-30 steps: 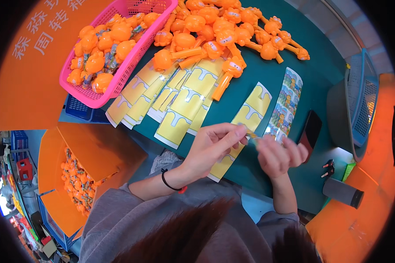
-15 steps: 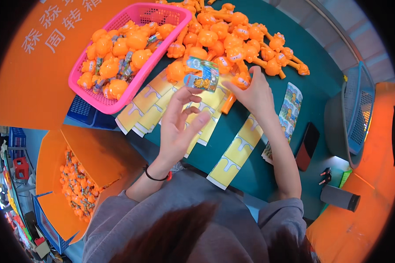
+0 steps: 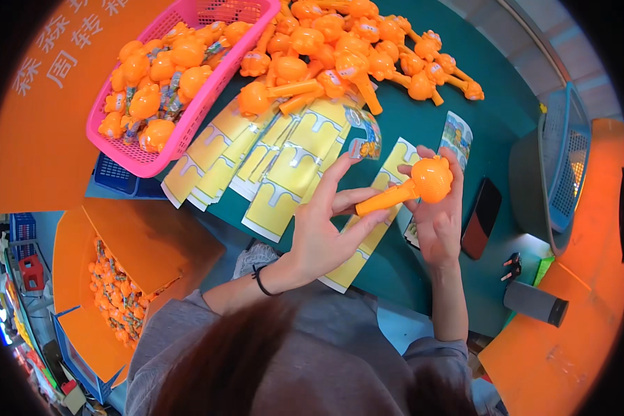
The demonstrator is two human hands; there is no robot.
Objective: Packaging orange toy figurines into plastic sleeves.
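An orange plastic toy (image 3: 431, 180) with a round animal head and a stick handle is held between my hands, above the table. My right hand (image 3: 438, 232) is closed round its head from behind and the side. At the handle's end, my left hand (image 3: 322, 225) pinches it with thumb and fingers. A curved, printed clear sticker (image 3: 369, 139) clings to the raised left index fingertip. Yellow sticker backing strips (image 3: 298, 166) lie beyond my left hand. Another strip (image 3: 347, 274) runs beneath the toy, partly hidden by my hands. A colourful sticker sheet (image 3: 457, 135) lies behind my right hand.
Several orange toys (image 3: 353, 52) are heaped at the table's back. A pink basket (image 3: 180, 149) of them stands at left, an orange bin (image 3: 83, 274) lower left. At right are a phone (image 3: 483, 218), a grey cylinder (image 3: 537, 304) and a tub (image 3: 530, 180) with a blue basket.
My right hand has lifted a toy from the heap's edge and brought it nearer me, turning it. My left hand has moved right to its handle, the sticker still on its finger.
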